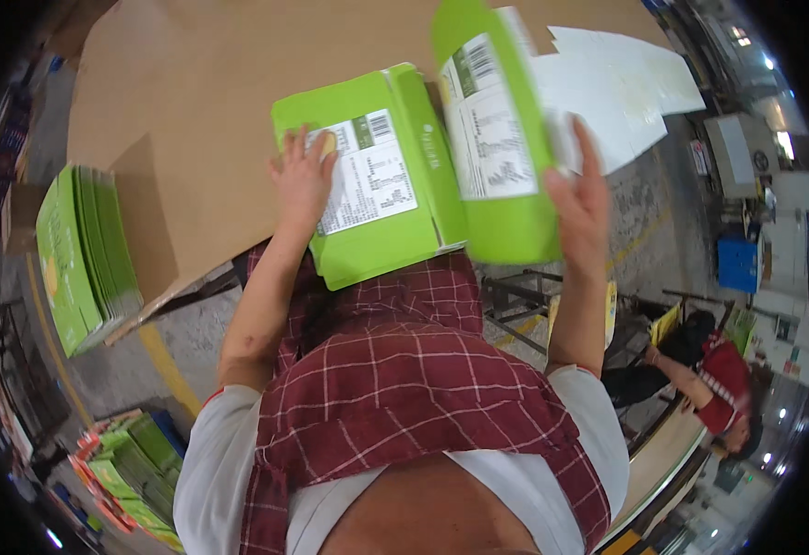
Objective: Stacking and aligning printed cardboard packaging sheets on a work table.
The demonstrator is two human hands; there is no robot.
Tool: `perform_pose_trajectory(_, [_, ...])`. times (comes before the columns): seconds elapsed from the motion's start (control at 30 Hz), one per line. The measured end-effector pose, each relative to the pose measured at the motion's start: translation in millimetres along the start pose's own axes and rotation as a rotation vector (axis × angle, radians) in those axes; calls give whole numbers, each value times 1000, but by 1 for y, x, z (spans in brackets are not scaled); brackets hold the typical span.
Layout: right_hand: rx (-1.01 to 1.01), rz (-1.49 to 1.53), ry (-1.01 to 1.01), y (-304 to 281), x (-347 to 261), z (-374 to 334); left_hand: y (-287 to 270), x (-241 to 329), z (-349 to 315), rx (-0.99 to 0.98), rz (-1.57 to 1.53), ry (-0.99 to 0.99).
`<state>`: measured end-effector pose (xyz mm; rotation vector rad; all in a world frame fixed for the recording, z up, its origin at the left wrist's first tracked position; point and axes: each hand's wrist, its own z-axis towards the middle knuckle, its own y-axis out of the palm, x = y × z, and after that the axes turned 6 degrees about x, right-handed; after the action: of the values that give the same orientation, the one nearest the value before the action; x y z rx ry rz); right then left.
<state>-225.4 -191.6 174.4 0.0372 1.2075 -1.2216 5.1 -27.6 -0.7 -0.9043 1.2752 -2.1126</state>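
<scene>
A flat green carton (367, 254) with a white printed label lies in front of me at the table's near edge. My left hand (303, 180) rests flat on its left part, fingers spread, a yellowish cover or patch at the thumb tip. To its right a second green carton (511, 227), also labelled, is tilted up and smeared by motion. My right hand (582, 199) grips its right edge, thumb on the near face. The fingers behind that edge are partly hidden.
Brown cardboard (201, 83) covers the table. White cardboard sheets (617, 88) lie at the far right. A stack of folded green cartons (85, 259) stands at the left edge. More green packages (136, 472) are low at left. Another person (723, 384) sits at the right.
</scene>
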Motion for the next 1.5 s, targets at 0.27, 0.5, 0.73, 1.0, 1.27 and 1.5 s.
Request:
perform_pose_trajectory(0.27, [-73,764,903,76,67,-34,0,0,9,-98,-530,-74])
perform_pose_trajectory(0.5, [-536,215,560,89,42,-13,-13,3,0,-22,-375,-51])
perform_pose_trajectory(0.73, [-178,173,269,79,150,5,-9,12,-3,-79,-23,-50])
perform_pose_trajectory(1.0, [-392,-770,-187,152,86,14,-9,17,0,-92,-55,-72])
perform_pose_trajectory(1.27, [-454,-128,82,54,84,-46,-12,14,-1,-51,-55,-98])
perform_pose_trajectory(1.5, [-283,-1057,-21,28,148,-20,-6,17,1,-92,-74,-111])
